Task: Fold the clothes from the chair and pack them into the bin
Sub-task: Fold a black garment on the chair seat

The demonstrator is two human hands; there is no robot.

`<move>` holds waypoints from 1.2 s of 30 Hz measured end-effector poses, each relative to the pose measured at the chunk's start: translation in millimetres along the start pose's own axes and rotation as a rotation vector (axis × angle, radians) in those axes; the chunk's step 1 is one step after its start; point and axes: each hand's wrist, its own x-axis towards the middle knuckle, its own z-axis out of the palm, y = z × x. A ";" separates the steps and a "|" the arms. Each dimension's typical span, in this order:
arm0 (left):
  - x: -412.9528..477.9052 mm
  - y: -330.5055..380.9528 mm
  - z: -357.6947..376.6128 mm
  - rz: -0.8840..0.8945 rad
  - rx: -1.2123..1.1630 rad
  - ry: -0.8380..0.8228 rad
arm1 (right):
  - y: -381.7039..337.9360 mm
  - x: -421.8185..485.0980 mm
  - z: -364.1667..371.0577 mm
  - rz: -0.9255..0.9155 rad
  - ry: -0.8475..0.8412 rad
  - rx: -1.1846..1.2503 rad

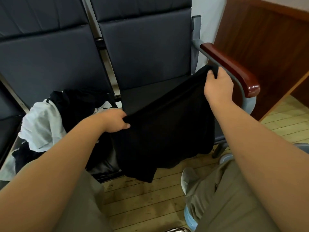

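Head view: heap of clothes (50, 121) on the left seat; left hand (115, 120) and right hand (217, 84) each pinch a top corner of the black garment (167, 131) over the right seat (150, 94). It looks light and limp; corners suit gripping.

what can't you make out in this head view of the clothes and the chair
Head view:
Black fabric garment, held by left hand and right hand: type unclear, too dark.
Black and white clothes pile: count unclear, left forearm covers part.
Pale blue plastic rim: mostly behind the right leg; possibly the bin.
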 end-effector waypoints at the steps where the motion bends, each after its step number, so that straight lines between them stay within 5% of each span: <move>1: 4.5 -4.2 4.0 -0.037 -0.007 0.028 | -1.1 -0.5 -2.0 -0.002 0.012 0.008; 9: 18.1 2.2 0.6 0.049 -0.461 0.167 | 8.7 6.8 -7.6 0.016 -0.052 -0.225; 17: 75.3 9.3 -9.3 0.115 -0.275 0.277 | 28.3 31.2 11.8 0.396 -0.031 0.120; 25: 143.8 8.6 -19.8 0.036 -0.106 0.434 | 47.8 75.3 59.2 0.189 -0.057 -0.032; 36: 227.2 -4.0 22.4 -0.072 0.057 0.347 | 87.5 114.0 132.4 0.350 -0.131 0.045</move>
